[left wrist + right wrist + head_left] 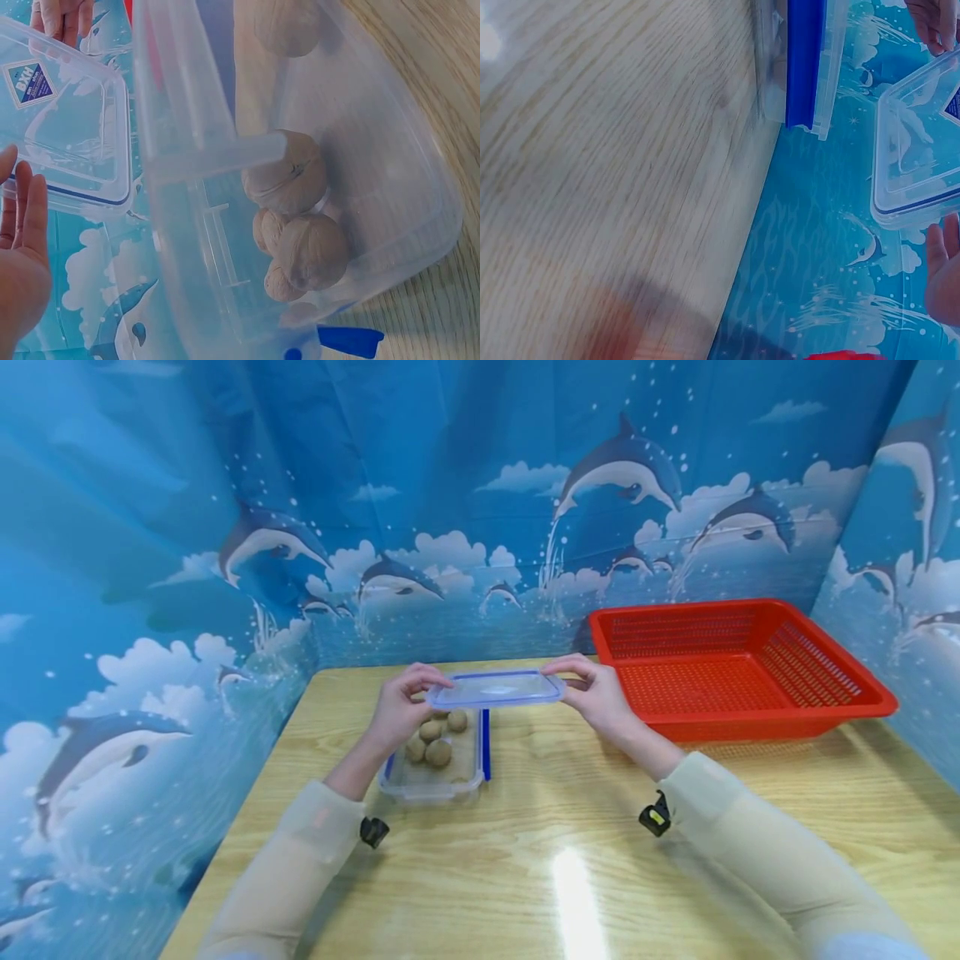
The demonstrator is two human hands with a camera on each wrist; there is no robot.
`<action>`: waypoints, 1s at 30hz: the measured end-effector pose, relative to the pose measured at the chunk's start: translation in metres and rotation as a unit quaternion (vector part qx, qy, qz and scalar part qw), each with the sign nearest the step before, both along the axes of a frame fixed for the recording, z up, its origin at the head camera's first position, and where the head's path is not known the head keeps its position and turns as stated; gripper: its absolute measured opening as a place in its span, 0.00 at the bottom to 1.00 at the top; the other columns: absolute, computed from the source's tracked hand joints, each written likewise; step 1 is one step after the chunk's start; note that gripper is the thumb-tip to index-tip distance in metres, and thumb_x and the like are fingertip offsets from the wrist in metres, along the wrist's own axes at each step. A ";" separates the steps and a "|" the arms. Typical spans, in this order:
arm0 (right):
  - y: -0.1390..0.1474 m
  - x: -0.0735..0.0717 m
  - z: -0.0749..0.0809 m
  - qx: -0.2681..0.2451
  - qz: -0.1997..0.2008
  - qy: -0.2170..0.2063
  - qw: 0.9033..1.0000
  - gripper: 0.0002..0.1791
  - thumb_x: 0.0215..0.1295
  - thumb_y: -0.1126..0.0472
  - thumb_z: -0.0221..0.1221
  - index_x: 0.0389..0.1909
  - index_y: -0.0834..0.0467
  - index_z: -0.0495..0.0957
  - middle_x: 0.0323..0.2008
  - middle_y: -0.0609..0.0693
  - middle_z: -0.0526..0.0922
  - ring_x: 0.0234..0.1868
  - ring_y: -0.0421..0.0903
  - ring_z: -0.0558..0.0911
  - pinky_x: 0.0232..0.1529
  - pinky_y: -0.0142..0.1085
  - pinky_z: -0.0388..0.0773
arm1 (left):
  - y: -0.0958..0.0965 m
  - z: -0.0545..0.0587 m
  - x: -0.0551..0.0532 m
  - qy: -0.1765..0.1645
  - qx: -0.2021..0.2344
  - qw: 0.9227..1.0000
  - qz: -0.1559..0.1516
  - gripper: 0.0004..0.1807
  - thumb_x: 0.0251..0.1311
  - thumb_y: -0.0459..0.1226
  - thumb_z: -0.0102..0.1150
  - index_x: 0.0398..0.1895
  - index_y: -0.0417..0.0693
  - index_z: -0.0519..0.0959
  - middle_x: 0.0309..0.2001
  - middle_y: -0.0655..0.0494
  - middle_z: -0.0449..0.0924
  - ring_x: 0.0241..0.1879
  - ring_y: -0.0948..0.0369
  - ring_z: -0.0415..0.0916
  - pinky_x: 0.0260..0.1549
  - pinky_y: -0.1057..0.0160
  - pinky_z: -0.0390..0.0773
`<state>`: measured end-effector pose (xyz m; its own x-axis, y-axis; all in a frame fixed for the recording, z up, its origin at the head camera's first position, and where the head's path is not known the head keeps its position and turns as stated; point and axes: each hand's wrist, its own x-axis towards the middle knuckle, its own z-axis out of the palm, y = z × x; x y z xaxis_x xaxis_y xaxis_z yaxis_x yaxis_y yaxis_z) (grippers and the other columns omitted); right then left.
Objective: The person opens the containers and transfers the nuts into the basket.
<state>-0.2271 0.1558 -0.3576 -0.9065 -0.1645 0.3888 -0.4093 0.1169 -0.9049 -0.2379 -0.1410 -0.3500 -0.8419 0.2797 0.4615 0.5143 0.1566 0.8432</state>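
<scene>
Both hands hold up a clear plastic lid [497, 688] with a blue seal line, one at each end. My left hand [405, 703] pinches its left end, thumb and fingers on the rim. At the opposite end my right hand [592, 693] grips the rim the same way. A square label shows on the lid [90, 127] in the left wrist view. Below and left of the lid stands a clear plastic container [431, 791] with blue side clips, on the table. Several walnuts [438, 752] lie inside it, some hidden by the left hand and lid.
A red plastic basket [720, 727] with slotted walls stands at the back right of the wooden table [540, 810]. Behind the table hangs a blue curtain [450, 460] printed with dolphins. A blue clip [351, 340] sticks out from the container's side.
</scene>
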 end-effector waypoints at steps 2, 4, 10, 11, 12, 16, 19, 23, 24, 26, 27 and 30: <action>0.001 0.000 -0.001 0.001 -0.001 0.006 1.000 0.12 0.61 0.76 0.61 0.47 0.72 0.80 0.52 0.62 0.77 0.51 0.46 0.79 0.51 0.36 0.78 | 0.000 0.001 0.001 -0.012 0.000 1.000 0.005 0.10 0.53 0.16 0.59 0.39 0.28 0.82 0.44 0.46 0.77 0.40 0.62 0.76 0.33 0.67 0.82; 0.003 -0.001 -0.001 0.002 -0.002 0.010 1.000 0.12 0.61 0.76 0.61 0.46 0.72 0.81 0.52 0.63 0.77 0.52 0.45 0.78 0.54 0.39 0.76 | 0.000 0.002 0.002 -0.020 0.003 1.000 0.006 0.10 0.53 0.17 0.60 0.39 0.28 0.82 0.45 0.43 0.77 0.39 0.63 0.76 0.35 0.66 0.82; 0.006 -0.001 -0.002 0.012 -0.007 0.012 1.000 0.12 0.59 0.75 0.63 0.45 0.72 0.81 0.52 0.64 0.78 0.54 0.41 0.75 0.60 0.47 0.71 | 0.000 0.004 0.003 -0.036 0.015 0.999 -0.002 0.09 0.54 0.18 0.62 0.39 0.26 0.81 0.47 0.38 0.77 0.38 0.64 0.78 0.39 0.64 0.82; 0.006 -0.001 -0.001 0.014 -0.007 0.010 1.000 0.12 0.59 0.75 0.63 0.45 0.72 0.81 0.53 0.63 0.77 0.54 0.41 0.75 0.60 0.46 0.71 | 0.000 0.004 0.003 -0.038 0.015 0.999 -0.004 0.09 0.54 0.18 0.62 0.39 0.25 0.81 0.47 0.38 0.77 0.38 0.64 0.78 0.39 0.64 0.82; 0.006 -0.001 -0.001 0.016 -0.007 0.008 1.000 0.12 0.60 0.75 0.63 0.45 0.72 0.81 0.53 0.63 0.77 0.54 0.41 0.75 0.59 0.46 0.72 | -0.001 0.003 0.003 -0.039 0.015 0.999 -0.006 0.08 0.54 0.18 0.62 0.39 0.25 0.80 0.46 0.39 0.77 0.38 0.64 0.78 0.39 0.64 0.82; 0.007 -0.001 0.000 0.026 -0.005 0.001 1.000 0.11 0.60 0.75 0.62 0.45 0.73 0.81 0.54 0.63 0.77 0.56 0.44 0.74 0.58 0.44 0.72 | -0.003 0.002 0.003 -0.030 0.010 0.999 -0.026 0.07 0.55 0.18 0.61 0.37 0.25 0.80 0.45 0.40 0.77 0.39 0.61 0.78 0.39 0.62 0.83; 0.007 -0.001 0.000 0.029 0.004 0.001 1.000 0.11 0.61 0.77 0.60 0.44 0.75 0.80 0.56 0.66 0.75 0.59 0.52 0.72 0.59 0.51 0.71 | -0.004 0.002 0.003 -0.015 0.005 0.999 -0.041 0.06 0.53 0.17 0.61 0.34 0.26 0.81 0.43 0.42 0.77 0.42 0.58 0.77 0.40 0.60 0.83; 0.008 -0.001 -0.002 0.027 0.014 0.013 0.999 0.10 0.61 0.78 0.58 0.43 0.76 0.79 0.58 0.69 0.72 0.61 0.60 0.68 0.57 0.58 0.68 | -0.005 0.000 0.002 -0.001 0.003 0.999 -0.052 0.06 0.51 0.15 0.61 0.31 0.27 0.81 0.41 0.48 0.77 0.46 0.55 0.75 0.42 0.58 0.82; 0.008 -0.001 -0.002 0.029 0.013 0.015 0.999 0.10 0.61 0.78 0.59 0.43 0.76 0.80 0.58 0.68 0.72 0.61 0.60 0.68 0.56 0.57 0.68 | -0.006 -0.001 0.003 0.001 0.004 0.998 -0.055 0.06 0.51 0.15 0.60 0.30 0.27 0.81 0.41 0.49 0.77 0.46 0.54 0.75 0.42 0.58 0.82; 0.008 -0.001 -0.003 0.030 0.013 0.018 0.999 0.09 0.62 0.78 0.59 0.43 0.75 0.80 0.58 0.66 0.73 0.61 0.58 0.68 0.56 0.55 0.69 | -0.006 -0.002 0.003 0.003 0.004 0.998 -0.057 0.07 0.49 0.14 0.60 0.30 0.27 0.81 0.41 0.50 0.77 0.46 0.53 0.75 0.42 0.58 0.82; 0.009 -0.001 -0.003 0.031 0.011 0.020 0.999 0.09 0.62 0.77 0.59 0.43 0.74 0.81 0.58 0.65 0.73 0.61 0.56 0.69 0.55 0.53 0.70 | -0.006 -0.002 0.004 0.004 0.004 0.998 -0.057 0.07 0.49 0.14 0.60 0.30 0.27 0.81 0.41 0.50 0.77 0.46 0.52 0.75 0.42 0.58 0.82; 0.010 -0.002 -0.005 0.036 0.012 0.023 0.999 0.09 0.62 0.76 0.59 0.43 0.72 0.82 0.58 0.62 0.74 0.60 0.53 0.70 0.54 0.47 0.71 | -0.006 -0.002 0.005 0.010 0.003 0.998 -0.055 0.08 0.47 0.13 0.60 0.29 0.27 0.82 0.41 0.49 0.77 0.46 0.51 0.75 0.42 0.58 0.82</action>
<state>-0.2288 0.1658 -0.3624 -0.8834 -0.2161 0.4159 -0.4536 0.1708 -0.8747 -0.2333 -0.1466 -0.3524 -0.7969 0.3677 0.4792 0.5441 0.0924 0.8339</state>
